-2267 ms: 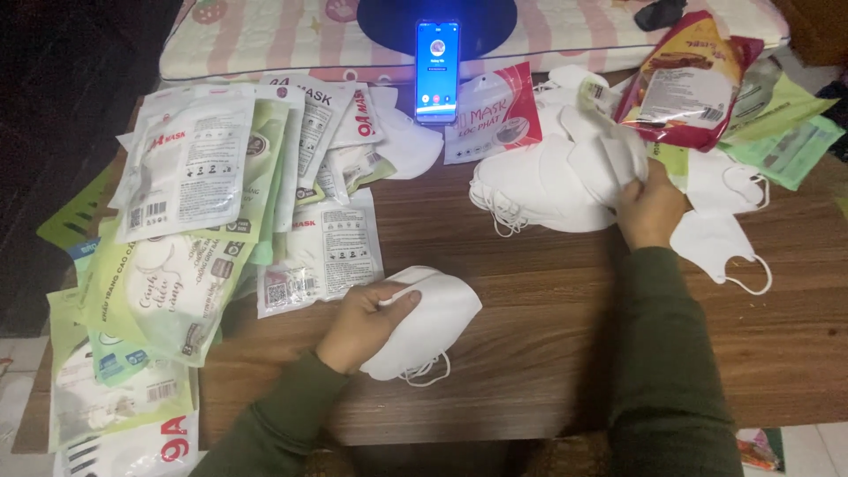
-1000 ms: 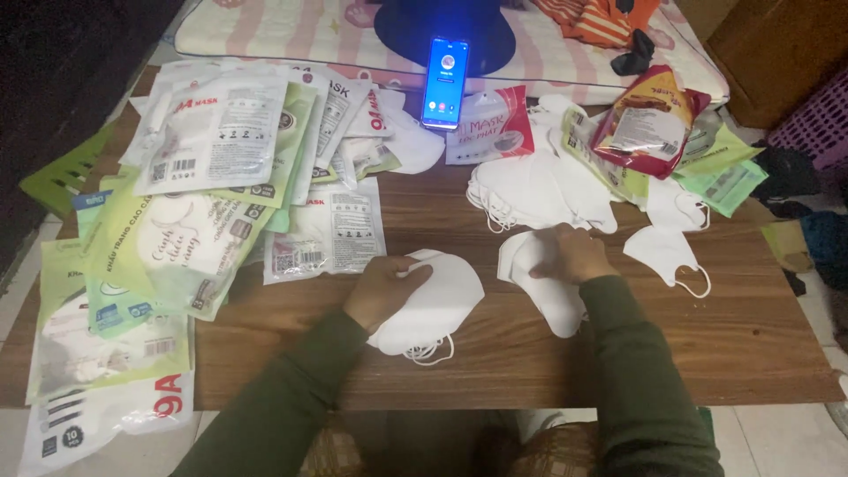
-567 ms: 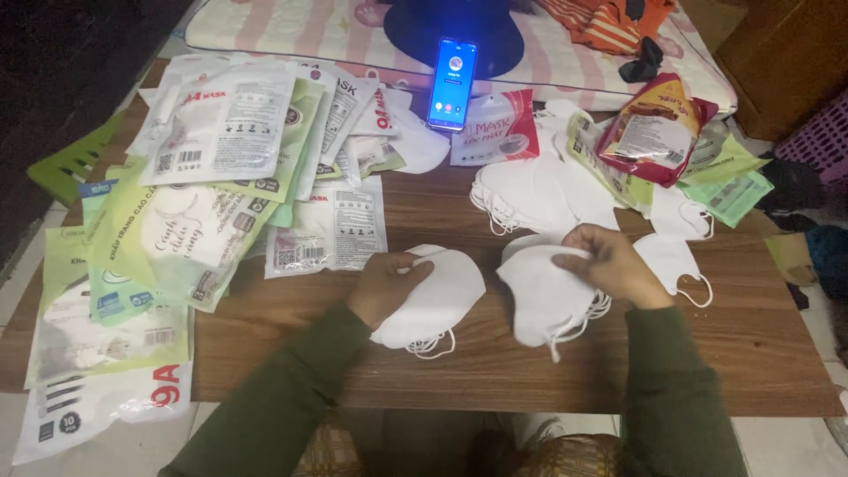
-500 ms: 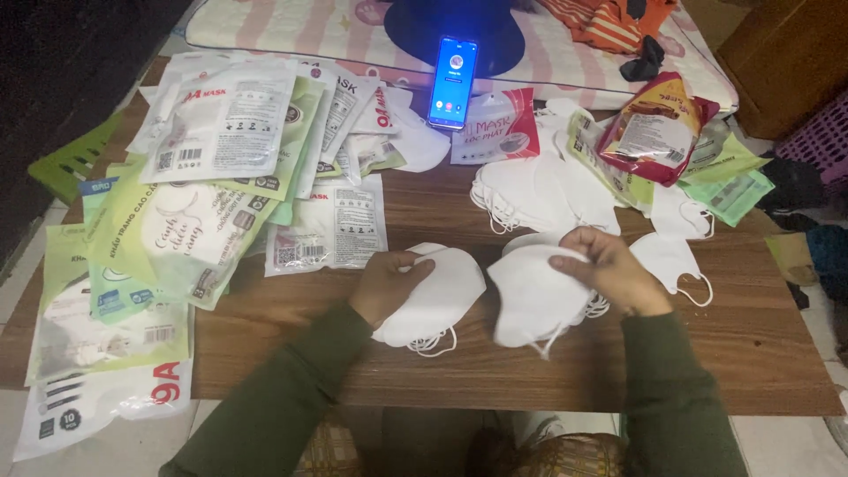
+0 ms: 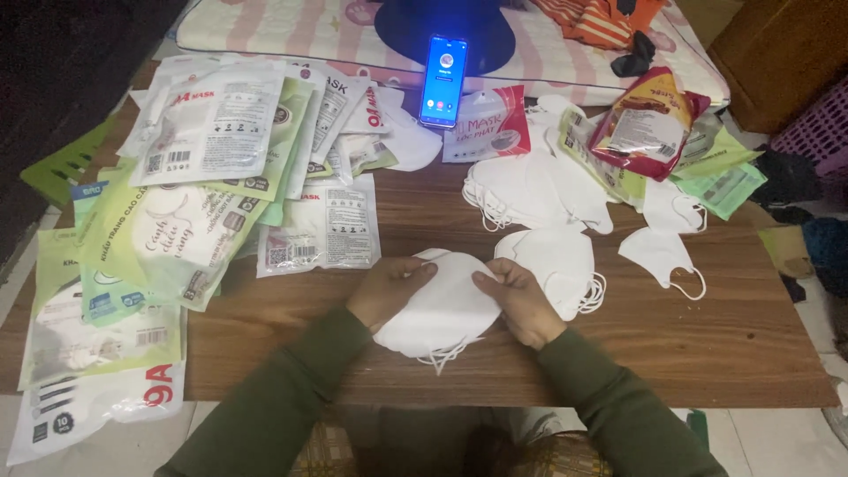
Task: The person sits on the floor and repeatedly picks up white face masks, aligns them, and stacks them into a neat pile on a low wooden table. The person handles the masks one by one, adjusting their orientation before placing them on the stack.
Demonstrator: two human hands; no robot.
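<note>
Both hands grip a small stack of white face masks [image 5: 442,305] near the front of the wooden table [image 5: 707,344]. My left hand [image 5: 387,290] holds its left edge, my right hand [image 5: 517,299] its right edge. Ear loops hang from the bottom of the stack. Just right of my right hand lies another white mask [image 5: 556,256] flat on the wood.
A heap of loose white masks [image 5: 521,190] lies behind, with single masks [image 5: 664,254] to the right. Many sealed mask packets [image 5: 190,194] cover the table's left side. A lit phone [image 5: 443,81] stands propped at the back. Red and green packets [image 5: 649,124] sit back right.
My right hand brought white masks from the back pile down to the front and laid some on the stack under my left hand. Both hands now hold the combined stack.
</note>
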